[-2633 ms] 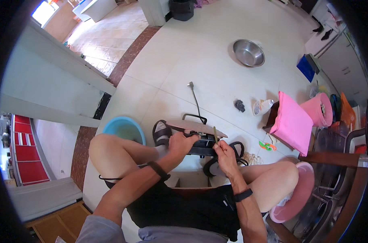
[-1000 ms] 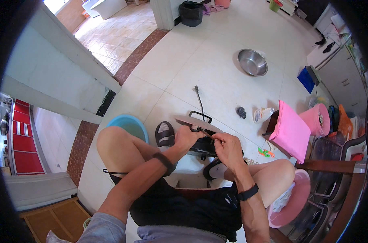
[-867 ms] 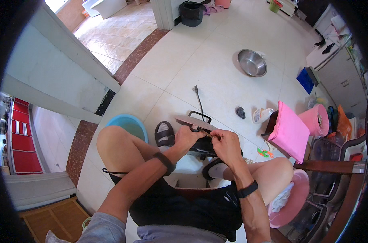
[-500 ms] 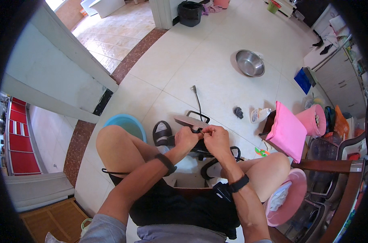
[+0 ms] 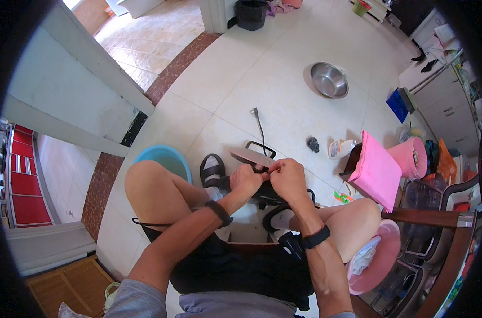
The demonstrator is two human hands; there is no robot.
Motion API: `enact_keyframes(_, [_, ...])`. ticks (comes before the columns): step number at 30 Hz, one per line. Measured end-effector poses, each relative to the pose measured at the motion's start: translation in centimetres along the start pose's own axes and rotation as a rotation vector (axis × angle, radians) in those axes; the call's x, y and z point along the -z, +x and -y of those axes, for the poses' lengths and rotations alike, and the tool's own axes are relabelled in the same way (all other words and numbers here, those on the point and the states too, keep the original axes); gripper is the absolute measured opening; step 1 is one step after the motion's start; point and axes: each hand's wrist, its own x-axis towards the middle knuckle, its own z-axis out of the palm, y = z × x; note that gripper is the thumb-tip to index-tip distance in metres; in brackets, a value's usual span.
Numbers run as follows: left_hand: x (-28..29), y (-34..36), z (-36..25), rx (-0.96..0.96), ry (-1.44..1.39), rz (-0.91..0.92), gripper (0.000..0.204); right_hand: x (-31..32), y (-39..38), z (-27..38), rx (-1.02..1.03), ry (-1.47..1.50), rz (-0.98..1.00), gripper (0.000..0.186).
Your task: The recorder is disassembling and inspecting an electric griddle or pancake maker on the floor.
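Observation:
Between my knees stands a dark appliance with a flat grey panel (image 5: 250, 157), a black loop handle and a power cord (image 5: 260, 127) running out over the floor. Its exact kind is not clear. My left hand (image 5: 245, 180) is closed at the near edge of the panel. Beside it, my right hand (image 5: 287, 180) is closed in a pinch, its fingertips almost touching the left thumb. Whatever is between the fingers is too small or hidden. The black body (image 5: 267, 193) of the appliance shows below both hands.
A blue basin (image 5: 164, 159) stands by my left knee, a pink basin (image 5: 386, 259) with white cloth by my right. To the right lie a pink cushion (image 5: 377, 172), a white bottle (image 5: 341, 149), green-handled pliers (image 5: 342, 197) and a dark scouring pad (image 5: 312, 144). A steel bowl (image 5: 329, 80) sits farther off.
My right hand has shifted slightly right and turned, its fingers closing more over the pinched spot. A small brownish bit seen at the fingertips earlier is now hidden. My left hand barely moved.

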Motion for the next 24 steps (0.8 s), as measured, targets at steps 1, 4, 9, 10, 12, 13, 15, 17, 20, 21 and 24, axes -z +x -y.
enact_keyframes(1, [0.1, 0.0, -0.2, 0.003, 0.024, -0.002, 0.054, -0.2, 0.1, -1.0, -0.068, 0.187, -0.005, 0.014])
enact_keyframes(4, [-0.3, 0.7, 0.9, -0.01, 0.033, -0.034, 0.054, -0.2, -0.3, -1.7, -0.262, 0.575, 0.031, 0.016])
enact_keyframes(9, [-0.4, 1.0, 1.3, -0.032, -0.04, -0.048, 0.049, 1.7, -2.2, -3.0, -0.459, 0.795, 0.122, 0.019])
enact_keyframes(10, [-0.3, 0.8, 0.9, -0.04, -0.041, -0.033, 0.048, 2.0, -2.5, -3.3, -0.491, 0.863, 0.167, 0.019])
enact_keyframes(12, [-0.2, 0.5, 0.6, -0.048, -0.037, -0.017, 0.047, 2.1, -3.0, -4.1, -0.469, 0.96, 0.18, 0.018])
enact_keyframes(13, [-0.3, 0.6, 0.7, -0.061, -0.054, -0.022, 0.046, 2.1, -3.1, -4.2, -0.441, 1.053, 0.2, 0.018])
enact_keyframes(15, [-0.4, 0.8, 1.1, -0.074, -0.067, -0.027, 0.046, 1.9, -3.4, -3.9, -0.413, 1.14, 0.18, 0.018])
enact_keyframes(17, [-0.6, 1.2, 1.6, -0.089, -0.109, -0.039, 0.043, 1.8, -3.6, -3.4, -0.384, 1.224, 0.162, 0.018])
enact_keyframes(20, [-0.7, 1.9, 2.5, -0.083, -0.156, 0.021, 0.055, 1.2, -3.9, -3.0, -0.269, 1.248, 0.15, 0.017])
enact_keyframes(21, [-0.7, 1.9, 2.3, -0.085, -0.154, 0.025, 0.055, 0.5, -3.9, -3.3, -0.219, 1.178, 0.106, 0.016])
enact_keyframes(24, [-0.5, 1.6, 1.9, -0.089, -0.175, 0.054, 0.055, -0.9, -4.5, -3.7, -0.192, 1.12, 0.035, 0.015])
